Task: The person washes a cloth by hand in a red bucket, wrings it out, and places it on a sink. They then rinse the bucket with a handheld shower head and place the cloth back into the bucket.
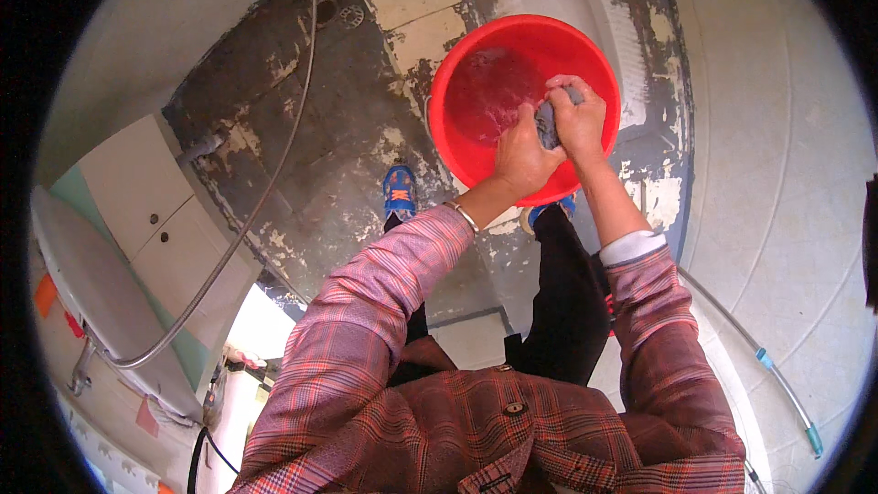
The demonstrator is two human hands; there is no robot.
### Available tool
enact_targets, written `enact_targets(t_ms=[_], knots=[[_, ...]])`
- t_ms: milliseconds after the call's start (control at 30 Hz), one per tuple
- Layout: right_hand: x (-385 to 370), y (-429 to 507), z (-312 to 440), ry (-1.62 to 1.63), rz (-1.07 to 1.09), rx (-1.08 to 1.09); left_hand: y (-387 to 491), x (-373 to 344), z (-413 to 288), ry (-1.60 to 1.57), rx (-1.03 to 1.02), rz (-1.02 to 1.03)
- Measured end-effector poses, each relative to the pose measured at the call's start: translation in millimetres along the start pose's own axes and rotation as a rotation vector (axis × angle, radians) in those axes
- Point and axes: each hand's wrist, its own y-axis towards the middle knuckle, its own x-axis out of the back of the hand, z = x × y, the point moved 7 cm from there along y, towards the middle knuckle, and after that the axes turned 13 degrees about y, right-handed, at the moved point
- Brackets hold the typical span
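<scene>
A dark grey wet cloth [547, 125] is bunched between my two hands, over the right part of a red plastic bucket [473, 175]. My left hand [525, 154] grips its lower left side, thumb pointing up. From the upper right, my right hand [579, 116] clasps the cloth with curled fingers. Both hands are wet and sit inside the bucket's rim as seen from above. Water [490, 86] with ripples and some froth shows in the bucket, left of the cloth. Part of the cloth is hidden by my fingers.
Behind the bucket lies a white squat toilet [627, 48]. A metal shower hose [291, 144] hangs across the left, by a washbasin [103, 288] and cabinet [161, 199]. A floor drain [352, 16] is at the back. A pole [761, 355] leans on the right wall.
</scene>
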Motion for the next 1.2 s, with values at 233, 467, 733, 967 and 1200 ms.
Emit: enact_targets(t_ms=[233, 467, 733, 967, 1200], knots=[[4, -1, 21, 0.831, 0.407, -0.316, -23, 2, -31, -1.214, 0.363, 0.645], [-17, -28, 42, 1.280, 0.634, -0.246, -52, 12, -74, -1.914, 0.554, 0.957], [7, -21, 26, 0.507, 0.305, -0.346, -40, -14, -43, -1.158, 0.329, 0.763], [-6, -8, 21, -0.036, 0.249, 0.026, -11, -22, -9, -0.644, 0.189, 0.294], [-12, -14, 1, -0.264, 0.158, 0.167, -7, -29, 13, -0.403, 0.113, 0.270]])
